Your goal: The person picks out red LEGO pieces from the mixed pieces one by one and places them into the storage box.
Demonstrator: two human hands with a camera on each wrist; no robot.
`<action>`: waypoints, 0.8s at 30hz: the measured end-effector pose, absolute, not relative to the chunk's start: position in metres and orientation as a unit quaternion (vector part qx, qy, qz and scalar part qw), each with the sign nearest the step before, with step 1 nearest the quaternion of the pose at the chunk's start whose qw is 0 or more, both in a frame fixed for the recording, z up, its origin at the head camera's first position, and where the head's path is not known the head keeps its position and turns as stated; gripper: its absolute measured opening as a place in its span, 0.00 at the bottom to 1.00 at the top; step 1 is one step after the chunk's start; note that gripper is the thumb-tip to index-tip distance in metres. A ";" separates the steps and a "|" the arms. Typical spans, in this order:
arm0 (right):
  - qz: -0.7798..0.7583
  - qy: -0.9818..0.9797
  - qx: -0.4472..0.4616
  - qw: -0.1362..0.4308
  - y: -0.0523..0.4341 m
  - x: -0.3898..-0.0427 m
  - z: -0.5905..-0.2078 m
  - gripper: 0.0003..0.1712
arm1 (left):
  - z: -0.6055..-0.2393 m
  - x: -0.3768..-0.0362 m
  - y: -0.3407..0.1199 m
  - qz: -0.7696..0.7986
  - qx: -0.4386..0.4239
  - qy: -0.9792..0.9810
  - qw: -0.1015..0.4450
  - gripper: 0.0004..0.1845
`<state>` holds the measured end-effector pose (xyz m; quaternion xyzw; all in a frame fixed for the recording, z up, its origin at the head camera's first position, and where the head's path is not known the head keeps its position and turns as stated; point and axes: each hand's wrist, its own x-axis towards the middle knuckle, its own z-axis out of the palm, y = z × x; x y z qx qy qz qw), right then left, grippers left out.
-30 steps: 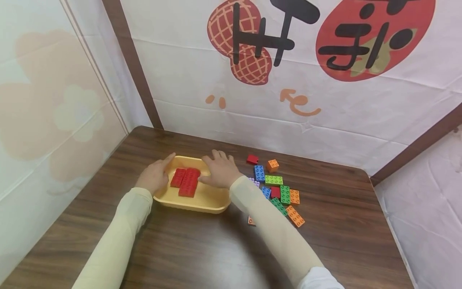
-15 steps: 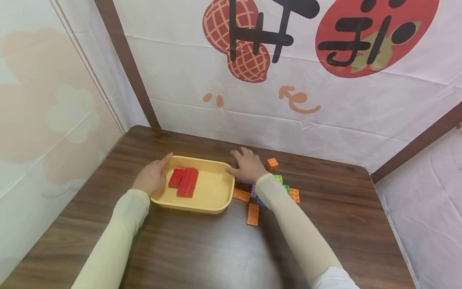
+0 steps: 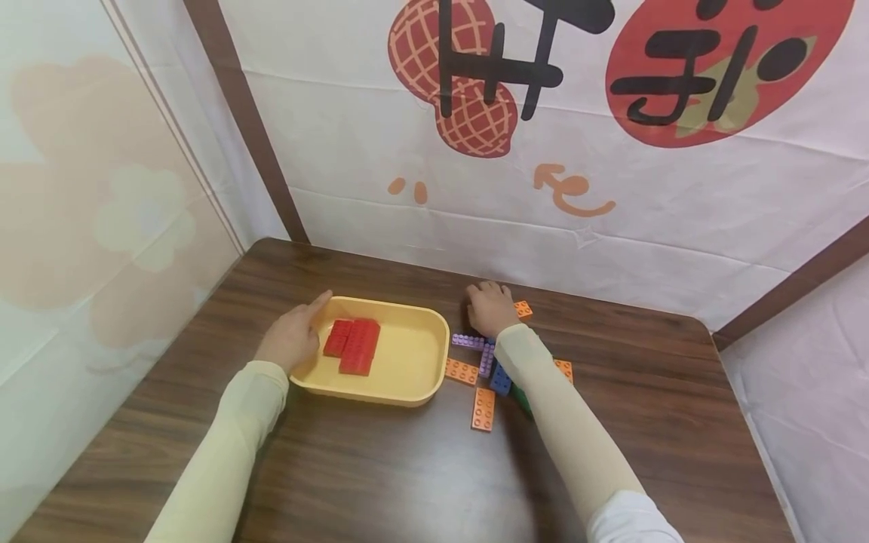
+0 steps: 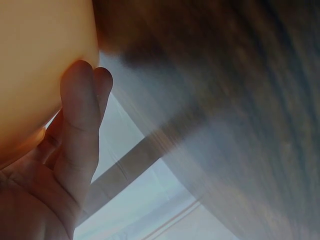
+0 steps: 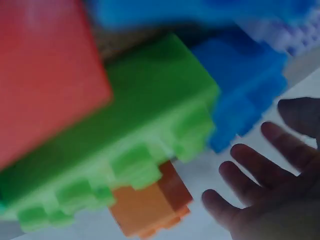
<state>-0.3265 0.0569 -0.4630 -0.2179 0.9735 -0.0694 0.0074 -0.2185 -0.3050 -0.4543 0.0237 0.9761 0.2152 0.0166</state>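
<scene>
My left hand (image 3: 290,335) grips the left rim of a yellow tray (image 3: 366,396), its thumb over the inner side. In the left wrist view, its fingers (image 4: 82,107) lie along the tray's outer wall. Two red pieces, a shorter brick (image 3: 337,337) and a longer one (image 3: 360,348), lie side by side in the tray's left half. Beyond the tray's right side, my right hand (image 3: 492,309) is low over the far edge of a loose brick pile. In the right wrist view its fingers are spread and hold nothing, beside a blue brick (image 5: 245,85) and a lime-green brick (image 5: 120,120).
Near the tray lie orange bricks (image 3: 483,409) and purple bricks (image 3: 468,342). A blue brick (image 3: 501,379) and a green one (image 3: 521,400) are partly under the right forearm. An orange brick (image 3: 523,309) sits behind the hand. A printed cloth (image 3: 421,226) hangs behind the table.
My right hand has moved from above the tray rightward to the far side of the brick pile, over where a red brick lay. The left hand has stayed on the tray rim.
</scene>
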 end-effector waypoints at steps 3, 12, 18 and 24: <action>-0.055 0.976 -0.212 -0.001 0.059 -0.327 -0.466 0.20 | -0.454 -0.217 -0.303 0.218 0.028 0.976 0.009 0.40; -0.055 0.979 -0.193 0.039 0.056 -0.326 -0.466 0.29 | -0.453 -0.214 -0.303 0.221 0.027 0.975 0.010 0.40; -0.077 0.976 -0.205 -0.007 0.065 -0.327 -0.471 0.23 | -0.457 -0.214 -0.303 0.220 0.032 0.975 0.006 0.40; -0.166 0.965 -0.201 -0.043 0.067 -0.324 -0.458 0.15 | -0.453 -0.214 -0.304 0.217 0.039 0.975 -0.006 0.39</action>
